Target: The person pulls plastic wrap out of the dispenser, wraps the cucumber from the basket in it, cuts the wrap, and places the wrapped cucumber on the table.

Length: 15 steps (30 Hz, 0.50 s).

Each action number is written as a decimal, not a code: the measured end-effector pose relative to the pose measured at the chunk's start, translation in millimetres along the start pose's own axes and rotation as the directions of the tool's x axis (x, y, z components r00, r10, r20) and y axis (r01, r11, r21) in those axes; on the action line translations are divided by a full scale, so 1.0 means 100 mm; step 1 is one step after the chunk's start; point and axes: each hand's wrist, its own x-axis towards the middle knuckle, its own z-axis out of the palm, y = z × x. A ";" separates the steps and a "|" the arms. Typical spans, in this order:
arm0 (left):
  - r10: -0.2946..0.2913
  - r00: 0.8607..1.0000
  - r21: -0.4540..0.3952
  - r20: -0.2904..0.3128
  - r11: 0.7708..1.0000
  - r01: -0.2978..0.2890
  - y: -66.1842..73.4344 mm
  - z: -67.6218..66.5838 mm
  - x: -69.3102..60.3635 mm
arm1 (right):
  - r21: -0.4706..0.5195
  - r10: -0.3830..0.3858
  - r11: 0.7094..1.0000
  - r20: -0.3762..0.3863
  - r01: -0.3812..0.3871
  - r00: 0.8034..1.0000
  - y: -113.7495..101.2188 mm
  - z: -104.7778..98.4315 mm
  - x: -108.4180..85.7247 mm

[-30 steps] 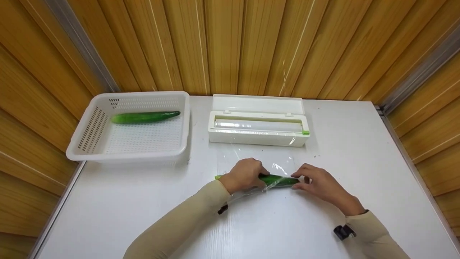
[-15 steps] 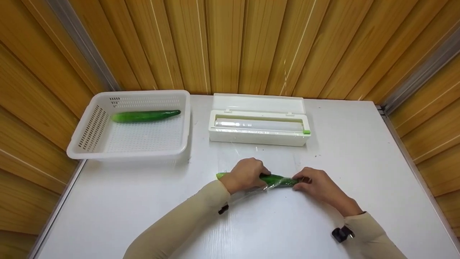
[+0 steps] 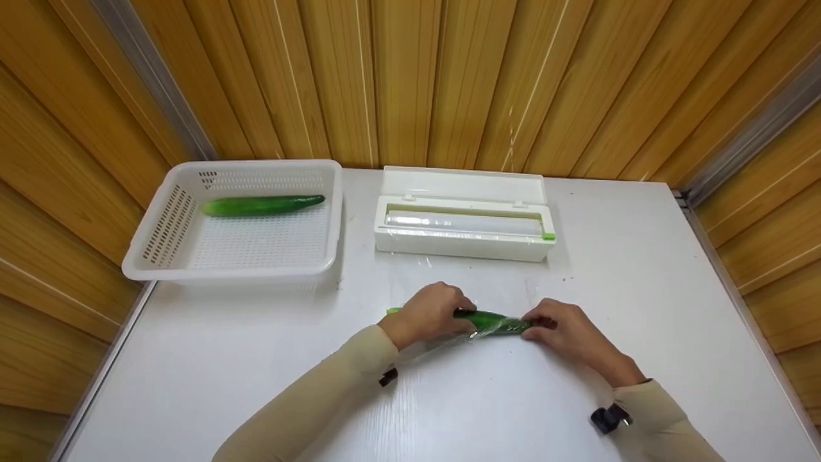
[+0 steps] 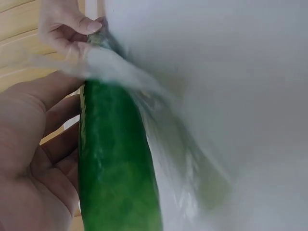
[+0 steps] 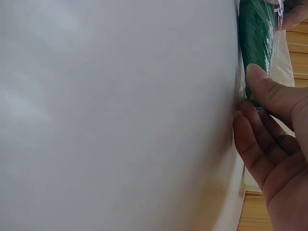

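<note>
A dark green cucumber [image 3: 490, 322] lies crosswise on the white table, its right part under clear cling film [image 4: 168, 139]. My left hand [image 3: 431, 312] holds the cucumber around its middle, thumb on the near side and fingers on the far side. In the left wrist view, the loose film is blurred and hangs along the cucumber's side. At the dark end, my right hand [image 3: 566, 327] pinches the film-covered tip between thumb and fingers, clearest in the right wrist view. The left hand hides much of the cucumber's paler end.
Behind the hands stands a white cling film box [image 3: 462, 247], lid up, with a film roll [image 3: 465, 222] inside. A white basket [image 3: 256, 277] at the back left contains another cucumber [image 3: 263, 205]. Wooden panels [image 3: 404, 83] rise behind the table [image 3: 513, 410].
My left hand has slid slightly left along the cucumber, baring more of its middle. My right thumb and fingers have come together on the dark tip.
</note>
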 end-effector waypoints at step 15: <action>0.049 0.953 -0.080 -0.299 0.994 -0.076 -0.10 -0.34 -0.79 | -0.009 -0.015 1.000 0.002 0.015 1.000 0.01 -0.02 0.00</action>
